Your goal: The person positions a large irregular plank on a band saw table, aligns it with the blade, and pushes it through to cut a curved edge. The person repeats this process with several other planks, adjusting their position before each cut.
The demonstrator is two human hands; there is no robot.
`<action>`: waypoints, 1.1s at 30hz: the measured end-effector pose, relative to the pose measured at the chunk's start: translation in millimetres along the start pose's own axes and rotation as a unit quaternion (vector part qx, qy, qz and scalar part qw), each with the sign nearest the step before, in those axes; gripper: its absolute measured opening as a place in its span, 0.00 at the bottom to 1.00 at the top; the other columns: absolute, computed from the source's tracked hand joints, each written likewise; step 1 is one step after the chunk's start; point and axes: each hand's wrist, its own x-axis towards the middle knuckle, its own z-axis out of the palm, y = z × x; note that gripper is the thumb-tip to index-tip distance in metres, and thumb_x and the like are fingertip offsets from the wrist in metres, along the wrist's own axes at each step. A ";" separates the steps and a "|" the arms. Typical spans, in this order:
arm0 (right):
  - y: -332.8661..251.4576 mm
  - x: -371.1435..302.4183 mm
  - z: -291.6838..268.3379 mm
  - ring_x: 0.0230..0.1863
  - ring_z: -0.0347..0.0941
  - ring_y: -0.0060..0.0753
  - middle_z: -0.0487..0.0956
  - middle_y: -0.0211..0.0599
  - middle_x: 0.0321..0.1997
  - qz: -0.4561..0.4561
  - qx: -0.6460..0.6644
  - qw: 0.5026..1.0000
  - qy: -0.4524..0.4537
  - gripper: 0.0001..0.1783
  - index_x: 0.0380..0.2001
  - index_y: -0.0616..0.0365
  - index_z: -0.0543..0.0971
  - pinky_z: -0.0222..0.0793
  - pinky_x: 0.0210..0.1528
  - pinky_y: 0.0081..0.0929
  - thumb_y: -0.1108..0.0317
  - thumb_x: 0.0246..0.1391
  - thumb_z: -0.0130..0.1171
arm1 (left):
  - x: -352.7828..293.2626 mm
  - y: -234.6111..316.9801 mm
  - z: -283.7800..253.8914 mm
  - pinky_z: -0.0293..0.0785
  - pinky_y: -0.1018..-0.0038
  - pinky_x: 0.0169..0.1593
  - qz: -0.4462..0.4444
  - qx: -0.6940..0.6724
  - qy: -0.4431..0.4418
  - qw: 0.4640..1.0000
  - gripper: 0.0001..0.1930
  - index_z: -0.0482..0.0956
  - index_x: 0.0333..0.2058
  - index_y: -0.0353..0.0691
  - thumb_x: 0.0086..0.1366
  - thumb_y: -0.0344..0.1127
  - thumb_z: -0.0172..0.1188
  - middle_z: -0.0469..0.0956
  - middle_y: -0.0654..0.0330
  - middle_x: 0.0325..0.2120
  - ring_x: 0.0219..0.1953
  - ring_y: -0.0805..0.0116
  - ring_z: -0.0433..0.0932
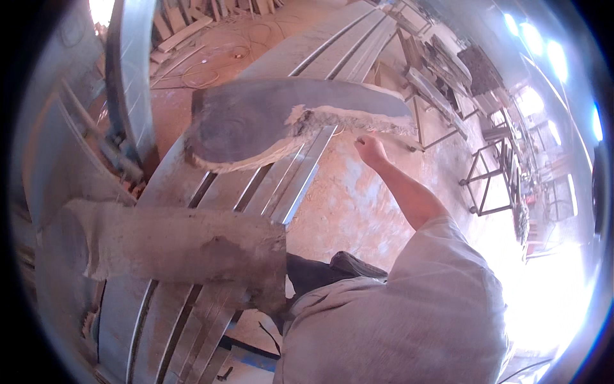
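A large wooden slab [243, 121] with a dark grey face and a pale, rough, notched edge lies across the metal machine bed [307, 185]. My right arm reaches out toward its near right edge. There my right hand [369, 150] is closed, fingers curled, just beside the rough edge. Whether it touches the slab, or has anything in it, I cannot tell. Closer to me a second, brownish wooden slab [185, 246] lies across the same bed, with a dark patch near its right end. My left hand does not appear.
Grooved rails run along the bed. An upright curved metal part [131, 83] stands at the left. Boards [185, 33] lean at the back, with a cable [201, 75] on the reddish floor. On the right are a wheeled metal frame [492, 182] and stacked wood [441, 70].
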 end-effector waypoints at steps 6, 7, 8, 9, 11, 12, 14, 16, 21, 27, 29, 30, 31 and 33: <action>33.0 49.4 -11.5 0.39 0.80 0.50 0.82 0.51 0.33 0.127 0.128 0.984 -0.006 0.16 0.36 0.57 0.83 0.73 0.42 0.39 0.57 0.53 0.57 | 11.7 52.8 12.5 0.66 0.59 0.58 0.028 0.006 -0.010 1.000 0.19 0.74 0.54 0.35 0.67 0.38 0.54 0.76 0.51 0.51 0.55 0.55 0.71; 40.7 57.7 -16.4 0.39 0.80 0.50 0.82 0.52 0.33 0.168 0.170 0.971 -0.027 0.16 0.36 0.58 0.83 0.73 0.42 0.38 0.57 0.53 0.56 | 12.8 59.9 13.3 0.66 0.59 0.58 0.034 0.004 -0.011 0.999 0.19 0.73 0.54 0.35 0.67 0.38 0.54 0.76 0.51 0.51 0.54 0.55 0.71; 46.9 66.9 -20.9 0.39 0.80 0.50 0.82 0.51 0.34 0.120 0.115 0.986 0.009 0.17 0.37 0.58 0.83 0.73 0.42 0.39 0.57 0.53 0.56 | 13.4 65.3 13.6 0.66 0.59 0.58 0.035 0.008 -0.010 0.999 0.19 0.73 0.54 0.35 0.67 0.38 0.54 0.76 0.51 0.51 0.54 0.55 0.72; 49.1 72.0 -27.5 0.39 0.80 0.50 0.82 0.51 0.35 0.072 0.059 0.995 0.044 0.17 0.37 0.57 0.83 0.73 0.42 0.39 0.56 0.53 0.56 | 16.6 66.9 12.4 0.67 0.59 0.57 0.038 0.008 -0.009 0.999 0.20 0.73 0.54 0.35 0.67 0.38 0.54 0.76 0.51 0.51 0.54 0.55 0.72; 50.2 84.3 -44.7 0.40 0.80 0.51 0.82 0.51 0.37 0.023 0.007 0.997 0.074 0.18 0.38 0.57 0.82 0.73 0.43 0.39 0.56 0.54 0.55 | 11.6 71.2 11.2 0.67 0.59 0.57 0.037 0.011 -0.004 0.999 0.20 0.73 0.54 0.35 0.67 0.38 0.54 0.76 0.51 0.51 0.53 0.55 0.72; 46.6 95.1 -59.6 0.41 0.79 0.51 0.82 0.51 0.37 0.018 0.011 0.997 0.072 0.18 0.38 0.57 0.83 0.73 0.44 0.40 0.56 0.54 0.54 | 9.1 72.5 10.4 0.68 0.59 0.56 0.034 0.015 -0.001 0.999 0.20 0.73 0.54 0.35 0.67 0.38 0.54 0.76 0.51 0.51 0.53 0.55 0.73; 43.0 125.9 -76.9 0.42 0.78 0.53 0.82 0.50 0.39 -0.030 0.013 0.997 0.075 0.18 0.38 0.55 0.83 0.72 0.45 0.42 0.55 0.54 0.53 | 5.0 71.9 9.8 0.68 0.59 0.56 0.028 0.020 0.002 0.999 0.20 0.73 0.55 0.35 0.67 0.38 0.54 0.76 0.51 0.51 0.53 0.54 0.73; 39.9 165.7 -80.4 0.44 0.77 0.57 0.81 0.49 0.41 -0.115 0.016 0.990 0.078 0.18 0.38 0.52 0.83 0.72 0.47 0.46 0.54 0.54 0.51 | -5.8 67.4 7.0 0.69 0.59 0.55 0.018 0.035 0.009 0.999 0.20 0.72 0.55 0.35 0.67 0.38 0.54 0.76 0.51 0.51 0.52 0.54 0.74; -48.1 255.5 -22.1 0.47 0.76 0.54 0.80 0.49 0.42 -0.268 -0.030 0.962 -0.045 0.17 0.40 0.52 0.81 0.71 0.49 0.46 0.55 0.57 0.51 | -72.0 4.9 -32.7 0.71 0.59 0.54 -0.029 0.128 0.029 0.991 0.21 0.72 0.56 0.34 0.67 0.38 0.54 0.76 0.51 0.51 0.51 0.54 0.75; -107.5 347.6 68.9 0.43 0.76 0.48 0.80 0.45 0.39 -0.315 -0.115 0.898 -0.286 0.20 0.38 0.56 0.81 0.71 0.43 0.44 0.50 0.58 0.54 | -216.0 -92.8 -123.6 0.71 0.58 0.54 0.026 0.274 0.034 0.961 0.20 0.73 0.54 0.34 0.67 0.38 0.54 0.76 0.50 0.50 0.51 0.52 0.75; -146.9 327.4 63.2 0.50 0.73 0.48 0.78 0.46 0.51 -0.434 -0.112 0.845 -0.291 0.27 0.50 0.54 0.77 0.67 0.51 0.43 0.45 0.57 0.55 | -289.4 -74.8 -153.2 0.68 0.57 0.58 0.056 0.313 0.050 0.947 0.17 0.77 0.50 0.36 0.65 0.36 0.54 0.76 0.48 0.50 0.54 0.48 0.72; -151.1 321.7 63.5 0.55 0.73 0.48 0.77 0.51 0.54 -0.432 -0.115 0.849 -0.281 0.29 0.56 0.50 0.74 0.66 0.56 0.40 0.45 0.58 0.53 | -320.5 -54.3 -161.4 0.66 0.56 0.60 0.045 0.333 0.044 0.941 0.15 0.79 0.47 0.36 0.65 0.35 0.54 0.76 0.47 0.50 0.56 0.46 0.71; -132.7 342.3 72.8 0.51 0.73 0.47 0.77 0.51 0.50 -0.445 -0.156 0.838 -0.274 0.24 0.52 0.55 0.75 0.66 0.54 0.39 0.53 0.57 0.55 | -307.2 -17.4 -152.1 0.67 0.56 0.58 -0.060 0.260 0.035 0.963 0.16 0.79 0.47 0.36 0.63 0.36 0.54 0.77 0.46 0.48 0.54 0.45 0.72; -95.5 387.0 91.7 0.45 0.72 0.41 0.77 0.47 0.43 -0.450 -0.138 0.842 -0.264 0.17 0.46 0.64 0.75 0.67 0.49 0.38 0.67 0.53 0.55 | -279.8 90.4 -170.1 0.70 0.57 0.54 -0.281 0.146 0.032 0.948 0.18 0.80 0.46 0.34 0.61 0.38 0.56 0.78 0.44 0.44 0.50 0.45 0.75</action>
